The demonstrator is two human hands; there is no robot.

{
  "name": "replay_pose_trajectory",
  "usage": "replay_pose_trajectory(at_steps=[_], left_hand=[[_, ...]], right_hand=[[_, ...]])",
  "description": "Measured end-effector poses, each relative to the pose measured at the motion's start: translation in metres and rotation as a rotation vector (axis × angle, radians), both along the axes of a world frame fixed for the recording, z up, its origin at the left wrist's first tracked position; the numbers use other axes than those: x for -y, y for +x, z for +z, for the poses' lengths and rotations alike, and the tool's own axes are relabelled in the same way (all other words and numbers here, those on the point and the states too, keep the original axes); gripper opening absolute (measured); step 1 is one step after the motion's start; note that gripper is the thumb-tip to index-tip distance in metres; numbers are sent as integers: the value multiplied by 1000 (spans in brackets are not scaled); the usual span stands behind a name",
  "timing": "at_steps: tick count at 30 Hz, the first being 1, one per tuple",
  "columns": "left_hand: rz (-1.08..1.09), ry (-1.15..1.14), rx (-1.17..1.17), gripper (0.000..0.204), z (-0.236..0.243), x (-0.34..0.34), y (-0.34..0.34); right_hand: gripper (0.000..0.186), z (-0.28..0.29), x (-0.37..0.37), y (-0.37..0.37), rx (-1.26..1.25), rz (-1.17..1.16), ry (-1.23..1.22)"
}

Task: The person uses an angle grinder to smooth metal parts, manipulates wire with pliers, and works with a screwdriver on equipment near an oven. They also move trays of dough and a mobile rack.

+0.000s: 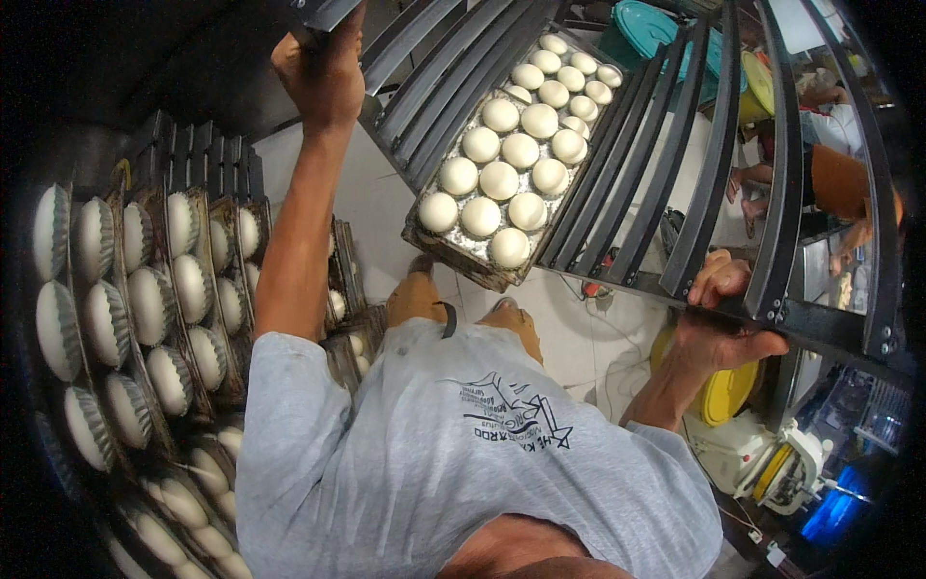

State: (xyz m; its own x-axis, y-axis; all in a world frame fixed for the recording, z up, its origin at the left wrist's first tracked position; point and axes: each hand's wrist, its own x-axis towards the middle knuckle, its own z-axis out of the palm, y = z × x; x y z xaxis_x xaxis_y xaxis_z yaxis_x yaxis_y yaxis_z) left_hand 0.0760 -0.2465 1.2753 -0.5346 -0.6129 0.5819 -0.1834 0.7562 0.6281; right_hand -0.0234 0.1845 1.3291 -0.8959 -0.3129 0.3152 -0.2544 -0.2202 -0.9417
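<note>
My left hand (pixel 321 82), raised at the top left, is closed on a dark metal upright of a tall rack (pixel 699 154). My right hand (pixel 719 323) is wrapped round the rack's other upright at the right. Many slanted metal runners span the rack. Between its two rows of runners sits a dark tray (pixel 458 262) filled with round white dough balls (pixel 499 180). Neither hand touches the tray. White flour or paper shows between the balls.
At my left stands another rack (pixel 198 159) with trays of dough in fluted moulds (pixel 152 304). Behind the rack are a teal tub (pixel 641 29) and another person's arm (pixel 849 183). A yellow lid (pixel 725 394), a white machine (pixel 772 463) and cables on the tiled floor (pixel 564 333) lie to the right.
</note>
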Motion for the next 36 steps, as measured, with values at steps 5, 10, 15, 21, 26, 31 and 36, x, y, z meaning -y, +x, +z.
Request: replay_pose_trajectory(at_steps=[5, 10, 15, 21, 26, 31, 36], left_hand=[[-39, 422, -369, 31, -11, 0, -8], [-72, 362, -371, 26, -3, -8, -20], [-254, 404, -458, 23, 4, -4, -40], [-273, 382, -392, 25, 1, 8, -68], [-305, 358, -391, 30, 10, 21, -89], [-277, 401, -358, 37, -1, 47, -111], [-280, 415, -326, 43, 0, 73, -134]], right_hand=[[94, -2, 1, -3, -4, 81, 14], [90, 0, 2, 8, -21, 145, -63], [86, -2, 10, 14, -51, 149, -85], [86, -2, 19, 22, -38, 96, -60], [87, 3, 36, 25, -33, 162, -78], [86, 17, 64, 21, -55, 236, -43], [80, 23, 94, 24, -93, 234, 2]])
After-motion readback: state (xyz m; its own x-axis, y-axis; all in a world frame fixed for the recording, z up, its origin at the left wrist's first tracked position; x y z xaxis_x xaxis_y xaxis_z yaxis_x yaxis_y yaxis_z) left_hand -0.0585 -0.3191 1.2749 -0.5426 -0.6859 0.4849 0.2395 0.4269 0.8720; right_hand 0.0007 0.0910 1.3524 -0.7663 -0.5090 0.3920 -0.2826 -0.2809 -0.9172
